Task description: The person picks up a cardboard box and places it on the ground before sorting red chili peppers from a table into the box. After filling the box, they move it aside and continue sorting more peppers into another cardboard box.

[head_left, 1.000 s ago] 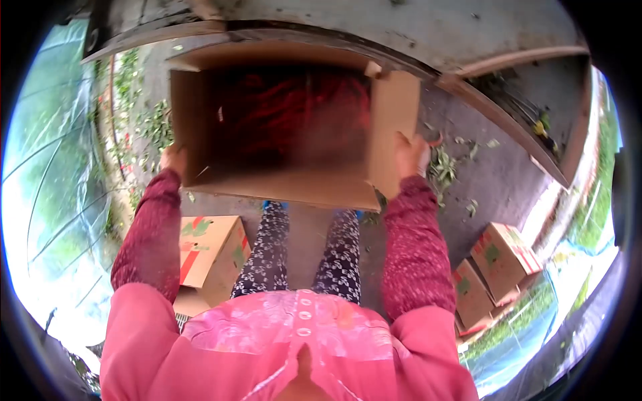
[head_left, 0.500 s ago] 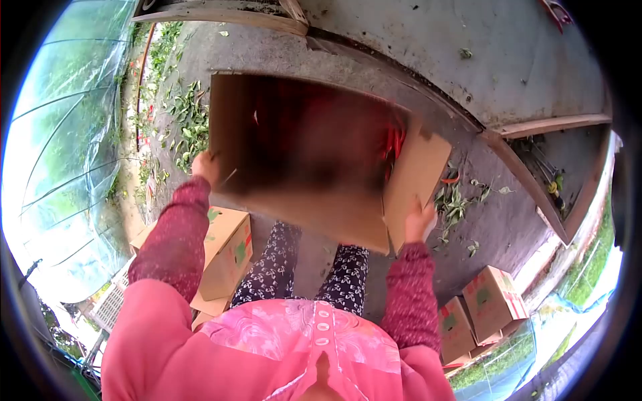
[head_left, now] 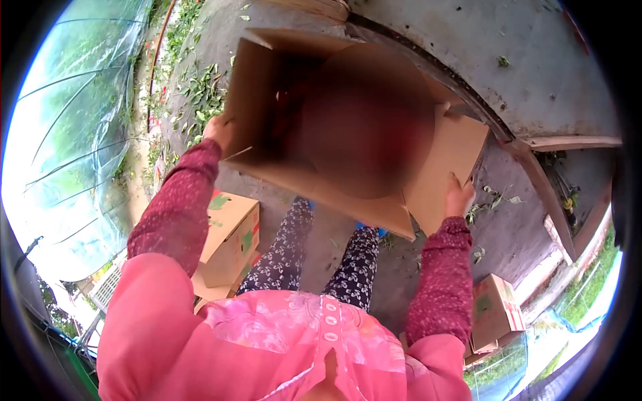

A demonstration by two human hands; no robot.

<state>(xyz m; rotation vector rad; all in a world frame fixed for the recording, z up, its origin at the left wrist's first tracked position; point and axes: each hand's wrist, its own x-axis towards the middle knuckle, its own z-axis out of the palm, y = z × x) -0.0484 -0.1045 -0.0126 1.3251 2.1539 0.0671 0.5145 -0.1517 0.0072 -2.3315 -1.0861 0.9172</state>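
You are holding a large open brown cardboard box (head_left: 374, 194) up in front of you with both hands, its open top turned toward you and tilted so that its left end sits farther away and higher than its right. Your left hand (head_left: 219, 130) is clamped on the box's left wall near the lower corner, fingers wrapped around the edge. Your right hand (head_left: 458, 198) grips the lower edge of the box's right flap (head_left: 447, 164), which hangs open to the right. The inside of the box is blurred; only dark shadow and a reddish smear show there, and you cannot tell what lies in it.

The box is held above the grey concrete floor (head_left: 515, 73), over your legs in dark patterned trousers (head_left: 287, 247). On the floor near your left leg stands a closed brown carton with red and green printing (head_left: 231, 234). Another carton of the same printed kind (head_left: 495, 311) sits at the near right, beside your right sleeve. Green leaf scraps (head_left: 200, 100) are scattered on the floor at the far left, and a few more (head_left: 491, 200) lie just right of your right hand. Clear plastic sheeting (head_left: 73, 134) runs along the left side.
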